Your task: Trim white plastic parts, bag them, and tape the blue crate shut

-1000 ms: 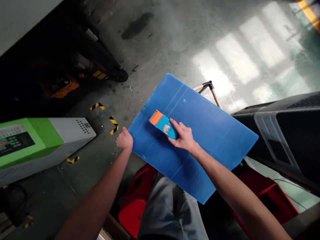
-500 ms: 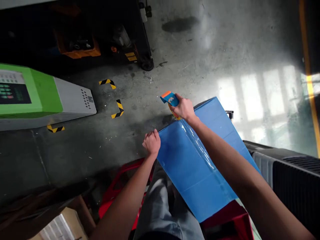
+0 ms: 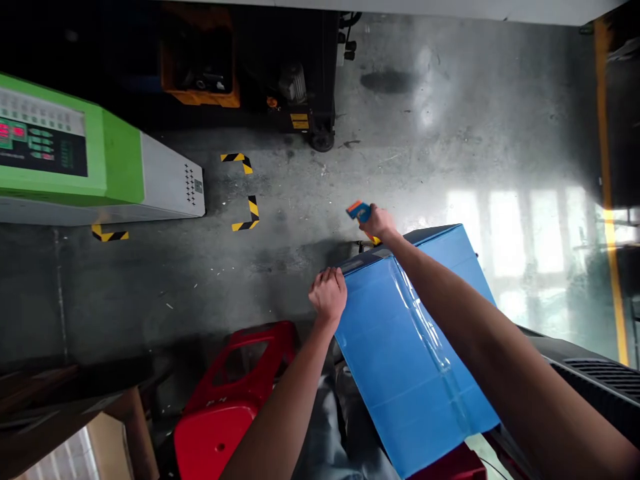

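A large blue cardboard box [image 3: 400,373] lies tilted across my lap area, with a shiny strip of clear tape [image 3: 417,313] running along its middle seam. My left hand [image 3: 329,293] is closed over the box's far left corner, its fingers curled past the edge. At the far edge, beyond the tape strip, my right hand [image 3: 379,222] grips a blue and orange tape dispenser [image 3: 360,211]. A yellow part of the dispenser shows below that hand, near the box's dark far side. My right forearm crosses above the box.
Left of the box stands a red plastic chair [image 3: 225,413], with an open carton [image 3: 95,447] beyond it. A green and white machine [image 3: 125,160] is at the left. A dark wheeled machine [image 3: 310,87] stands ahead. Black-and-yellow tape marks [image 3: 247,217] lie on the floor.
The view has turned, so the box and both hands appear farther right and lower, and more of the red chair shows. Both hands keep their holds on the box and the tape dispenser.
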{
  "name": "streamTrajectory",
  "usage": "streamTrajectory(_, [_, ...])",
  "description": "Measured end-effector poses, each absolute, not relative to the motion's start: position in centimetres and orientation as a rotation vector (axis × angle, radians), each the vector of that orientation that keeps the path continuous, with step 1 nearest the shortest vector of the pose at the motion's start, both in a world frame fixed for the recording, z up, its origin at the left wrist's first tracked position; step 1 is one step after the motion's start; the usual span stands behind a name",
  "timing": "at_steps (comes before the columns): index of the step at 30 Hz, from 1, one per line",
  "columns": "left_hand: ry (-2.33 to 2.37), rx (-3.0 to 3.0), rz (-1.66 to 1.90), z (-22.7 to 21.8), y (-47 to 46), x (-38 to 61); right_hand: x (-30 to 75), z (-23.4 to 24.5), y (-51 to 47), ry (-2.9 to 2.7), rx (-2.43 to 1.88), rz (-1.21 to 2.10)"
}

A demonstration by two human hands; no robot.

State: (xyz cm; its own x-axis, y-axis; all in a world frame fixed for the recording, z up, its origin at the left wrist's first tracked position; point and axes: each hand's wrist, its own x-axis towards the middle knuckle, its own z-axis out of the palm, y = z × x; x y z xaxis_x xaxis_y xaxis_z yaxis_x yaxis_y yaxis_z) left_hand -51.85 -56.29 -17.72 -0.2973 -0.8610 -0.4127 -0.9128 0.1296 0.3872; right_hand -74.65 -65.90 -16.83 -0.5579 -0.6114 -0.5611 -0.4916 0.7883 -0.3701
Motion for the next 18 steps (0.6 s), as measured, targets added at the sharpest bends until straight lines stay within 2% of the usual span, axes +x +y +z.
streamTrajectory(3, [2.329,-1.790,0.890,-18.1,-56.6,-51.4,-76.0,-11.3,-62.9,2.332,-0.744,-0.548])
streamTrajectory(6, [2.379,-1.757,0.884,-17.2,-57.4,-51.2,-75.6,-3.8,-54.8,2.313,-0.585,-0.864])
streamTrajectory(11, [2.522,-1.609,0.907,-10.9,-57.1,-51.9,-68.5,5.4,-35.2,2.343,-0.018,-1.163])
streamTrajectory(15, [2.762,-0.953,1.079,-4.7,-51.6,-51.6,-59.2,8.7,-20.2,2.311,0.652,-1.321])
streamTrajectory(18, [2.822,-0.250,1.149,-1.0,-44.4,-52.1,-51.6,10.3,-10.7,2.135,1.047,-1.560])
